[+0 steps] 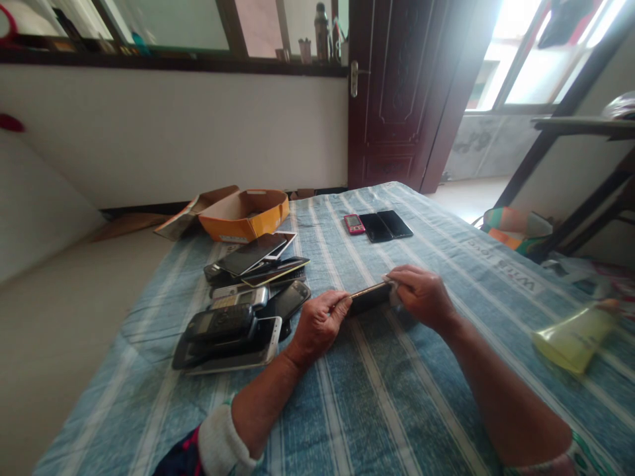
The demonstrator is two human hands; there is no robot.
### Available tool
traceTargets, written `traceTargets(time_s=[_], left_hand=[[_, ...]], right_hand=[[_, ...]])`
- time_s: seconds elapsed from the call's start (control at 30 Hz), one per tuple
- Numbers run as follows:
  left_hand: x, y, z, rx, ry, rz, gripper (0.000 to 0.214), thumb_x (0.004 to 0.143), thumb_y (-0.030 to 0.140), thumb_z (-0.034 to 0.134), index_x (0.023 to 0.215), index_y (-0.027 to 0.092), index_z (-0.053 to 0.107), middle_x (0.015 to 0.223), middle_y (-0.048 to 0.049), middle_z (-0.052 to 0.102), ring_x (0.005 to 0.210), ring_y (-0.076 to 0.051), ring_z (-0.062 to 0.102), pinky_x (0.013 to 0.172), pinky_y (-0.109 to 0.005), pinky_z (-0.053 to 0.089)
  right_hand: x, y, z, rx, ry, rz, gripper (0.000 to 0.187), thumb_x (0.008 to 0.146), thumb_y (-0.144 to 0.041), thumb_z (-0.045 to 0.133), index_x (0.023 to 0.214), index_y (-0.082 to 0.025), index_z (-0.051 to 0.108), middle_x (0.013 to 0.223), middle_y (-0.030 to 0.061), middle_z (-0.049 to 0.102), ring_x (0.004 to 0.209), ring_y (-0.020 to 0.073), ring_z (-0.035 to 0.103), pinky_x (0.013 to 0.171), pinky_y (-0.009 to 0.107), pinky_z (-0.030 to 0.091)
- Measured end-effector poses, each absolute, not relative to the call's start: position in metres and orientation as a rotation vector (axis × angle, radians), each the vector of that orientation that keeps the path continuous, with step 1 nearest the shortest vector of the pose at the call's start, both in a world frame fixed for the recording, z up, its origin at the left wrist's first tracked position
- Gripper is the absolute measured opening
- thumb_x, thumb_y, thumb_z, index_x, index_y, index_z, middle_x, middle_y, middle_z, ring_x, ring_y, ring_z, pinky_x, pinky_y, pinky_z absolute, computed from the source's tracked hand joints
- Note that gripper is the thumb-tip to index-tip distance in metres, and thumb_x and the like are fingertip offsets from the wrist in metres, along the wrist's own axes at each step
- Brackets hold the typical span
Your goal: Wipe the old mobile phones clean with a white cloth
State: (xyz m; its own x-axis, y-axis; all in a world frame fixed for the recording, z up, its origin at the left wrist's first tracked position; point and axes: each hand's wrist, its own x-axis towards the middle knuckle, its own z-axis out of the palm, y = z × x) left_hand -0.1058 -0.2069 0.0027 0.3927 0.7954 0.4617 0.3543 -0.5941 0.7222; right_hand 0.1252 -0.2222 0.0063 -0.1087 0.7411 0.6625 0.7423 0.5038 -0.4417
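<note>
A dark smartphone (370, 299) with a thin gold-coloured edge is held on its side above the bed-like covered surface. My left hand (320, 320) pinches its left end between thumb and fingers. At the right end, my right hand (421, 294) is closed on a small white cloth or tissue (393, 291), pressed against the phone's edge. A pile of old phones (248, 297) lies left of my left hand, some with keypads, some with screens. Farther off lie a pink keypad phone (354, 224) and two black smartphones (385, 225), side by side.
Behind the pile stands an open orange cardboard box (243, 215), its lid folded back. On the right lies a yellow translucent packet (573, 337). A blue striped cloth (317, 410) covers the surface. Beyond it are a dark red door (401, 92) and a shelf-like stand (585, 129).
</note>
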Motion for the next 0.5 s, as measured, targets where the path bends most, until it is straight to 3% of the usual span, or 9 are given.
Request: traceTargets(time_s=[0.27, 0.5], left_hand=[[-0.106, -0.21, 0.003, 2.265, 0.941, 1.131, 0.02, 0.09, 0.025, 0.053, 0.091, 0.016, 0.07, 0.085, -0.0084, 0.074, 0.081, -0.02, 0.069, 0.074, -0.029, 0.054], [-0.106, -0.209, 0.0, 2.298, 0.923, 1.151, 0.019, 0.091, 0.024, 0.053, 0.092, 0.015, 0.069, 0.087, -0.0086, 0.073, 0.081, -0.02, 0.069, 0.076, -0.03, 0.054]], right_hand=[[0.124, -0.226, 0.009, -1.283, -1.848, -0.033, 0.024, 0.075, -0.006, 0.05, 0.076, -0.02, 0.07, 0.074, 0.0033, 0.068, 0.071, 0.0167, 0.064, 0.067, 0.026, 0.05], [0.084, -0.236, 0.008, -1.18, -1.926, -0.256, 0.026, 0.081, -0.006, 0.045, 0.079, -0.018, 0.067, 0.078, 0.0058, 0.067, 0.077, 0.0185, 0.06, 0.076, 0.031, 0.046]])
